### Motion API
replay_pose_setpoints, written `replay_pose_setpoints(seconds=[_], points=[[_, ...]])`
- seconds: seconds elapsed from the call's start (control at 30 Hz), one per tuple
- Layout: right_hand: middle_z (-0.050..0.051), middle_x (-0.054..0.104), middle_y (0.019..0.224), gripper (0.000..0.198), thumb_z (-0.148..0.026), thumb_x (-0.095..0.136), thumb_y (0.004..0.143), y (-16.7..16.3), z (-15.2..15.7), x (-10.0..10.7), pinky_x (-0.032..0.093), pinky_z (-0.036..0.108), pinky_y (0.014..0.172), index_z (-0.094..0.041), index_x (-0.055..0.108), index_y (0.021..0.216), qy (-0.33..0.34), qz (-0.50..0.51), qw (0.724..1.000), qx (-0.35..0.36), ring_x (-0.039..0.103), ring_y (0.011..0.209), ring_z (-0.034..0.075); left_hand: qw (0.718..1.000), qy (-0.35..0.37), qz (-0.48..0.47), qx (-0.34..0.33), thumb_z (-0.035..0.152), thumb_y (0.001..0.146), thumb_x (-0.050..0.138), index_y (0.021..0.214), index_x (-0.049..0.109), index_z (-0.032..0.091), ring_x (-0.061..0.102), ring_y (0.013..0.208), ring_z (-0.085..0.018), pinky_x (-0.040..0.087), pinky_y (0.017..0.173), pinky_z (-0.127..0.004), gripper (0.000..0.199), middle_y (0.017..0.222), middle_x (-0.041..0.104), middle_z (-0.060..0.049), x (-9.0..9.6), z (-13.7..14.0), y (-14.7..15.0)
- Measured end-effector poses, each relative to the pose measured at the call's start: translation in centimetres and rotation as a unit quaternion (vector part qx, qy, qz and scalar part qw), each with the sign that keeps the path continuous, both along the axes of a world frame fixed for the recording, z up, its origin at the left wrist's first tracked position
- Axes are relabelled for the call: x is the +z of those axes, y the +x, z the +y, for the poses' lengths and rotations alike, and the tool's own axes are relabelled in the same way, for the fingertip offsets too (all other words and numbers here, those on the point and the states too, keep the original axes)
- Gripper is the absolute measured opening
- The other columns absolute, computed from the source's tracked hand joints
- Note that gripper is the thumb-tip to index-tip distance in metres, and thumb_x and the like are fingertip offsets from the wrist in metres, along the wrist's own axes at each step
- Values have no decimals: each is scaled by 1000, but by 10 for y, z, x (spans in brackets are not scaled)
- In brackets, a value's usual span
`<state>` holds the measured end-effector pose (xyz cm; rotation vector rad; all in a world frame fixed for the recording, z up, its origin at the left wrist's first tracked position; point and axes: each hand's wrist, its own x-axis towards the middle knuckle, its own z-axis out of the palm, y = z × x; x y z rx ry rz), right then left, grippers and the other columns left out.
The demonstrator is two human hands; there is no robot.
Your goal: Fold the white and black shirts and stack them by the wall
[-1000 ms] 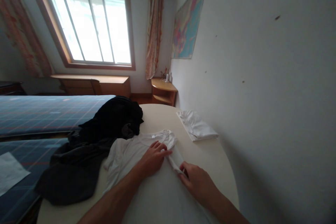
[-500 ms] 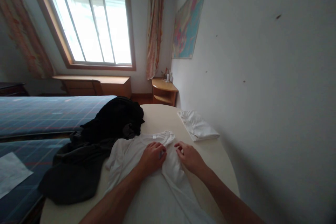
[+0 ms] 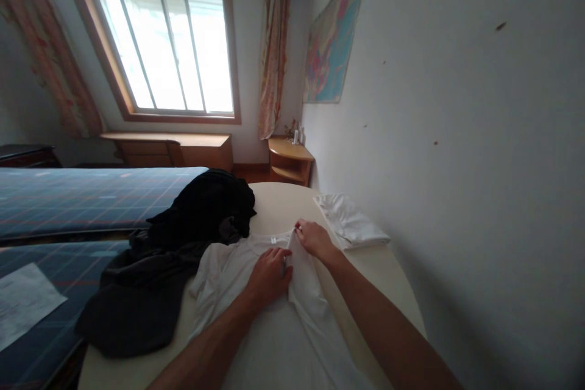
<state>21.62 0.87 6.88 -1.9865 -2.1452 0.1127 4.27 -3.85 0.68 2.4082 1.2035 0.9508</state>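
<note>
A white T-shirt (image 3: 269, 341) lies spread over the round table, its collar pointing away from me and its right side folded inward. My right hand (image 3: 313, 237) pinches the cloth at the right end of the collar, by the shoulder. Lower down, my left hand (image 3: 270, 271) rests on the chest of the shirt, fingers curled and closed on the edge of the fold. The cloth under its fingertips is partly hidden. A small label (image 3: 273, 240) shows inside the collar.
Black and dark grey clothes (image 3: 205, 204) are heaped at the left of the table (image 3: 274, 192). A folded white garment (image 3: 354, 222) lies at the right, near the wall. Beds with blue plaid covers (image 3: 91, 195) stand at left, one bearing a paper sheet (image 3: 27, 301).
My right hand has moved forward to the collar's right end and has taken hold of the cloth. My left hand stays on the shirt's chest. The view has shifted slightly.
</note>
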Motion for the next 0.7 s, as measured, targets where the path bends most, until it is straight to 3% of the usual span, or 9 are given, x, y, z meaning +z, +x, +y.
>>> replay_pose_setpoints(seconds=[0.17, 0.3, 0.53, 0.7], points=[[13, 74, 104, 26, -32, 49, 97, -13, 13, -11, 46, 34, 83, -19, 68, 109, -6, -24, 1000, -1, 69, 98, 26, 1000, 2, 3, 10, 14, 82, 58, 113, 62, 21, 59, 109, -26, 46, 101, -42, 31, 110, 68, -7, -2, 2, 0], [11, 74, 103, 25, -30, 48, 98, -15, 14, -23, 45, 33, 87, -20, 67, 110, 6, -23, 1000, 14, 68, 98, 23, 1000, 5, 14, 18, 16, 85, 56, 113, 62, 20, 58, 110, -26, 46, 101, -43, 29, 110, 68, -8, -1, 0, 0], [12, 63, 128, 33, -23, 39, 101, -7, 9, -39, 41, 33, 101, -18, 62, 123, 45, -2, 996, 71, 54, 121, 21, 998, 11, 53, 18, 17, 85, 57, 115, 60, 20, 56, 115, -26, 43, 103, -43, 31, 116, 64, -9, 2, -3, 1], [16, 48, 149, 48, -18, 32, 99, -2, 5, -51, 29, 38, 117, -9, 46, 144, 50, 9, 992, 119, 40, 140, 20, 999, 8, 41, 21, 16, 85, 56, 114, 59, 19, 54, 117, -26, 44, 104, -42, 30, 120, 61, -10, -2, -3, 1]])
